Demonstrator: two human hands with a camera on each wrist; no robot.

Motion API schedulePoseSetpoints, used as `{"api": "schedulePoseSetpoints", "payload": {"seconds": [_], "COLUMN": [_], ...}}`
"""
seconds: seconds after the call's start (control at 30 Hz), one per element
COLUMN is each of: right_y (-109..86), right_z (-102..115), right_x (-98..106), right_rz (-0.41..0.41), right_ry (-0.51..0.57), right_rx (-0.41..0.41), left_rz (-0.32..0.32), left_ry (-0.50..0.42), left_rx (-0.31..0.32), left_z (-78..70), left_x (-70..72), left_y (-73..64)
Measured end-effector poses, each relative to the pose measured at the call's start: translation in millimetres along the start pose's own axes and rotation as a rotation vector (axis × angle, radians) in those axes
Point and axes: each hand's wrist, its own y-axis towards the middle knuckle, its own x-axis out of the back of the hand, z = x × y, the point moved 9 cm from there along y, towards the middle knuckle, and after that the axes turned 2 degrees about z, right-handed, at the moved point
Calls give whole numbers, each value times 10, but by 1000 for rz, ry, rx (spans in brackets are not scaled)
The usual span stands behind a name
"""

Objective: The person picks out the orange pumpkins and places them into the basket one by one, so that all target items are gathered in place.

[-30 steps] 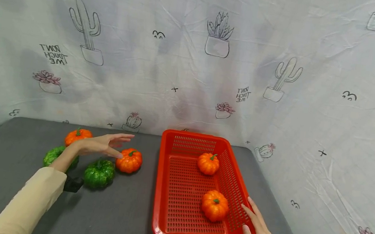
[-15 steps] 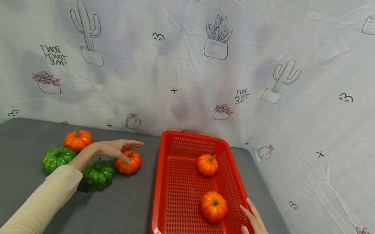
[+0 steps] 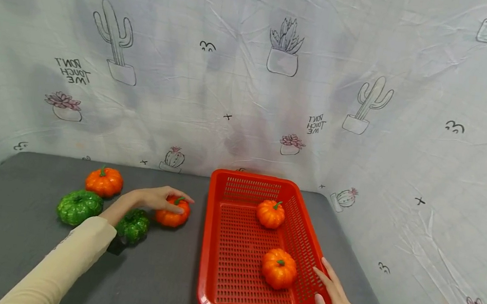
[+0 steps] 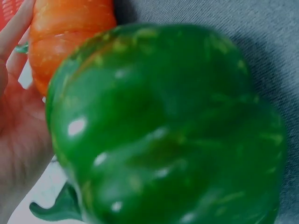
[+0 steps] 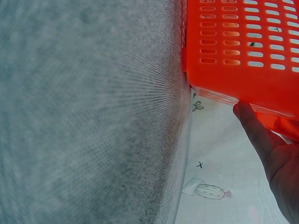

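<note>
My left hand [image 3: 157, 198] reaches over an orange pumpkin [image 3: 173, 214], fingers curved across its top and far side, thumb on its near side. The left wrist view shows the same pumpkin [image 4: 60, 35] against the hand, with a large green pumpkin [image 4: 163, 126] close to the camera. On the table, that green pumpkin [image 3: 134, 227] sits below my left wrist. At the near right corner of a red basket [image 3: 208, 266], my right hand [image 3: 339, 303] rests extended fingers on the rim. Inside the basket lie two orange pumpkins, one farther back [image 3: 270, 214] and one nearer [image 3: 279, 269].
Left of my forearm are another green pumpkin [image 3: 79, 208] and an orange pumpkin [image 3: 104, 181]. The grey tabletop [image 3: 147, 280] meets a white cloth [image 3: 241, 88] with cactus drawings at the back and right. Perforated walls surround the basket's inside.
My left hand has moved right and down, and its fingers have closed around the orange pumpkin, which has shifted slightly right. My right hand stays on the basket's corner.
</note>
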Motion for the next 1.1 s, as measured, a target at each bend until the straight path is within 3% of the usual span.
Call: {"api": "schedulePoseSetpoints", "payload": {"seconds": [0.27,0.4,0.57,0.8,1.1], "right_y": [-5,-4,-1,-3,12], "right_z": [-30,-28,-20,-12,-13], "right_x": [-13,-14,-4,2,-1], "right_rz": [22,9,-18,-15,13], "right_ry": [-18,-19,-13,-3,-9], "right_rx": [-25,-46,-54,-30,-28], "left_rz": [-93,-161,-260,-427,-450], "left_ry": [147,172,69,-38,-126], "left_rx": [22,12,10,-35,-67], "left_z": [30,45,32,-114,-334], "left_x": [-3,40,124,357,533], "left_y": [83,61,17,-80,-169]}}
